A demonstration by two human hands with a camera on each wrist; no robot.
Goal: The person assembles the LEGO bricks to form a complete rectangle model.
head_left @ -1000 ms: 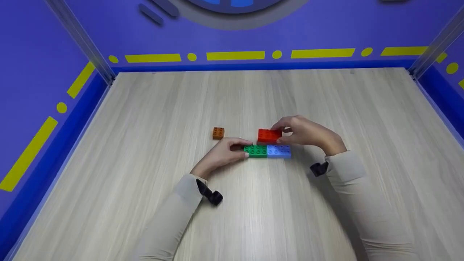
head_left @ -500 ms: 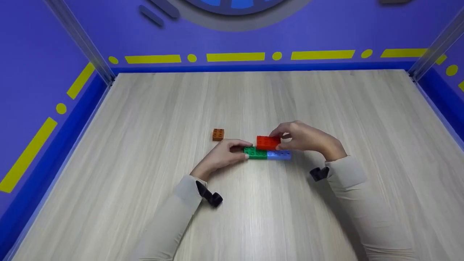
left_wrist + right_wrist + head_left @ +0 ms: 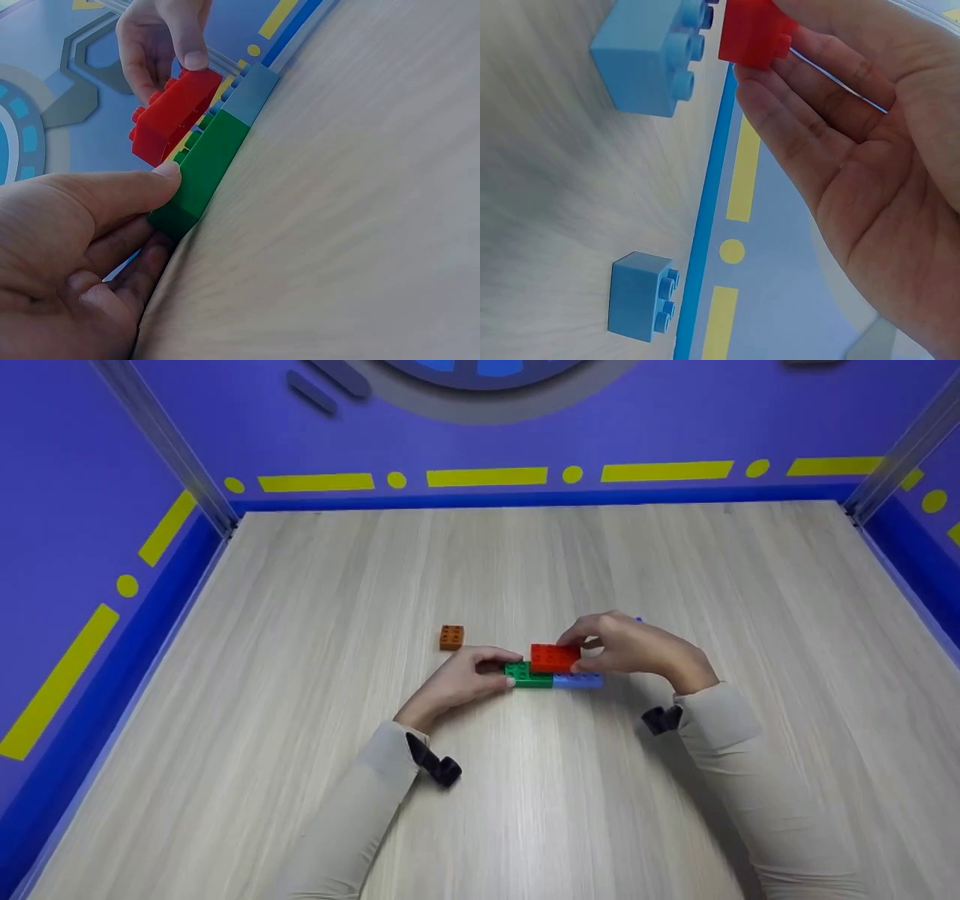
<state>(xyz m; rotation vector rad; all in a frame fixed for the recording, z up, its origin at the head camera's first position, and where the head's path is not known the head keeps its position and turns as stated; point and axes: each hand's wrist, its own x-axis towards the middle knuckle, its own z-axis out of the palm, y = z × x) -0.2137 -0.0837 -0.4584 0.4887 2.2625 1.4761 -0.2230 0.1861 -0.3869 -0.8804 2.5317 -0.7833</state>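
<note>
My left hand [image 3: 466,679] pinches the left end of a green toy building brick [image 3: 206,169] between thumb and fingers. End to end with it on the table stands a light blue brick [image 3: 577,681]. My right hand [image 3: 637,649] holds a red brick [image 3: 553,658] by its right end, over the seam of the green and light blue bricks. In the left wrist view, a gap shows between the red brick's underside and the studs below. The right wrist view has the right fingertips at the red brick's end, beside the light blue brick's studs [image 3: 682,49].
An orange-brown brick [image 3: 451,637] lies on the wooden table [image 3: 360,585], behind the left hand. Another blue brick [image 3: 639,296] stands beyond the right hand, which mostly hides it in the head view. Blue-purple panels [image 3: 480,442] border the table at the back and sides.
My right hand has brought the red brick from behind the row toward me, over the green and light blue bricks. The left hand keeps its place on the green brick.
</note>
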